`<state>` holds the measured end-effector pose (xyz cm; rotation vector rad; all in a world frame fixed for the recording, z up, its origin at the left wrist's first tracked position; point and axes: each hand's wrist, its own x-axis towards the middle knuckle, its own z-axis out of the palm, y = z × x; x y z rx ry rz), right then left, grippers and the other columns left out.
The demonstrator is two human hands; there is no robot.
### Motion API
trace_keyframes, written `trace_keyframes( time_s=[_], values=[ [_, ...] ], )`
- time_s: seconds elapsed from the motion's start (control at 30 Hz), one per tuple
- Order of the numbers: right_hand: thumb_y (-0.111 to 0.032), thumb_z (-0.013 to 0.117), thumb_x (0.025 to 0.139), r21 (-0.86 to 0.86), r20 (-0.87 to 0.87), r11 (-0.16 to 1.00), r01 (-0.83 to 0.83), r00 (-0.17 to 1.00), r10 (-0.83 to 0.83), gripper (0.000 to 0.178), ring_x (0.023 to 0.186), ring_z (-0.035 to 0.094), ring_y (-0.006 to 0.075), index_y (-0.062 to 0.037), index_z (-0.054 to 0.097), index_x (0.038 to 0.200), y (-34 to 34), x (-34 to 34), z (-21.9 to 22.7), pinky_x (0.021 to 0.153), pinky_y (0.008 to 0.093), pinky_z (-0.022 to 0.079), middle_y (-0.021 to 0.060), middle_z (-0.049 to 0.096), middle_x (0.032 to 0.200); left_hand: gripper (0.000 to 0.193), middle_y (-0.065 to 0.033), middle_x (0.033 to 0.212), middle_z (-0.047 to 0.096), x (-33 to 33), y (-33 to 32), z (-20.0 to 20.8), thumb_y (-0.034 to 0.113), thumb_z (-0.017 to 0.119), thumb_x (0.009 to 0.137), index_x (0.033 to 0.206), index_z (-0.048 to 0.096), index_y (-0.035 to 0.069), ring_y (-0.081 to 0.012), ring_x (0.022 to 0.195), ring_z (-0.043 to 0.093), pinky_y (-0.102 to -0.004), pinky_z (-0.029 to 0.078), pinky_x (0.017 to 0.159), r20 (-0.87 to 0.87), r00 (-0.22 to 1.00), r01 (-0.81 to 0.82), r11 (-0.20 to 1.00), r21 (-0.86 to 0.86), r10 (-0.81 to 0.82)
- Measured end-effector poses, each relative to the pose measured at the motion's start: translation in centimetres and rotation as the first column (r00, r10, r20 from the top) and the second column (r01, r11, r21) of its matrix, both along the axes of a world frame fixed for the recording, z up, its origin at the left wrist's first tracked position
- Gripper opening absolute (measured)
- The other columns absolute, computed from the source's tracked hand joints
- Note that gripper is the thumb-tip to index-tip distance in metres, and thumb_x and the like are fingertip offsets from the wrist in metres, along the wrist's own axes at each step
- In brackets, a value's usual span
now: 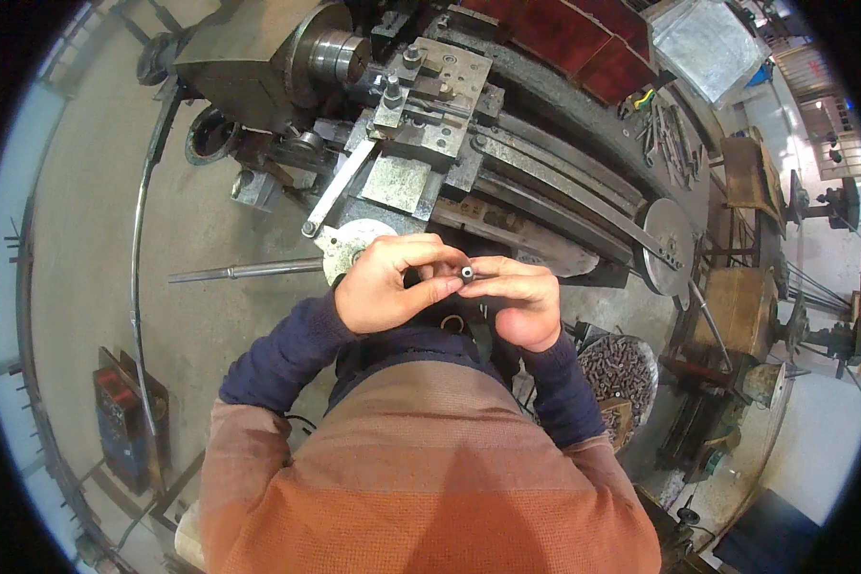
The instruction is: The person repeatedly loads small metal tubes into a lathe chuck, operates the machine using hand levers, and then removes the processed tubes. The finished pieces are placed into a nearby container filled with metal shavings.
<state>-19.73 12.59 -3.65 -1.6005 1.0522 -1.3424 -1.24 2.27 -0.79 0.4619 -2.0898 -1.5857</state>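
My left hand (392, 280) and my right hand (515, 298) meet in front of my body, close to the near side of a lathe (421, 124). Between their fingertips is a small dark cylindrical metal part (467, 275) with a pale round spot on its end. The thumb and fingers of my left hand pinch it from one side, and the fingers of my right hand close on it from the other. Just beyond my left hand are a pale round handle plate (359, 239) and a long metal handle (249, 270).
The lathe chuck (340, 57) is at the upper left. A flat bar (584, 191) runs to a round disc (668, 244). Several wrenches (674, 143) lie at the right behind it. A container of small metal parts (620, 373) stands beside my right elbow. A red-and-blue machine box (124, 421) sits at left.
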Motion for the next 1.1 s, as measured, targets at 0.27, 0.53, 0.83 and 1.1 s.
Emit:
trace_keyframes(
  time_s=[0.27, 0.53, 0.83, 1.1],
  values=[
    [-0.006, 0.053, 0.050, -0.204, -0.451, 0.968, 0.144, 0.864, -0.224, 0.035, 0.076, 0.059, 0.0291, -0.0007, 0.064, 0.083, 0.3, 1.3, 3.0, 0.067, 0.0328, 0.048, 0.0138, 0.060, 0.088, 0.019, -0.0107, 0.081, 0.063, -0.4, 2.1, -1.7, 0.007, 0.063, 0.080, 0.094, 0.060, -0.004, -0.0169, 0.071, 0.062, -0.0268, 0.049, 0.064, -0.007, 0.992, -0.115, 0.941, 0.319, 0.124],
    [0.001, 0.052, 0.044, -0.302, -0.388, 0.906, 0.296, 0.830, -0.401, 0.038, 0.076, 0.058, 0.0297, -0.0008, 0.063, 0.080, 1.0, 2.5, 3.4, 0.065, 0.0336, 0.048, 0.0134, 0.058, 0.087, 0.032, -0.0133, 0.091, 0.060, -0.8, 3.2, -3.7, 0.020, 0.058, 0.085, 0.101, 0.053, -0.008, -0.0196, 0.082, 0.061, -0.0290, 0.048, 0.077, -0.184, 0.981, 0.126, 0.505, 0.854, 0.067],
    [0.001, 0.052, 0.041, -0.341, -0.368, 0.885, 0.317, 0.821, -0.436, 0.041, 0.075, 0.056, 0.0298, 0.0004, 0.062, 0.081, 1.0, 2.0, 2.8, 0.065, 0.0339, 0.047, 0.0135, 0.057, 0.087, 0.023, -0.0151, 0.092, 0.062, -1.6, 2.8, -3.9, 0.010, 0.055, 0.087, 0.103, 0.055, -0.006, -0.0247, 0.082, 0.064, -0.0312, 0.050, 0.076, -0.215, 0.973, 0.161, 0.412, 0.897, 0.088],
    [-0.004, 0.053, 0.047, -0.224, -0.319, 0.928, 0.298, 0.877, -0.359, 0.039, 0.077, 0.055, 0.0288, -0.0006, 0.064, 0.084, 0.4, 0.9, 2.5, 0.067, 0.0340, 0.046, 0.0134, 0.057, 0.087, 0.031, -0.0156, 0.091, 0.060, -2.0, 2.1, -3.6, 0.019, 0.055, 0.087, 0.104, 0.051, -0.007, -0.0241, 0.082, 0.063, -0.0331, 0.049, 0.076, -0.172, 0.985, 0.143, 0.458, 0.877, 0.022]
  ],
)
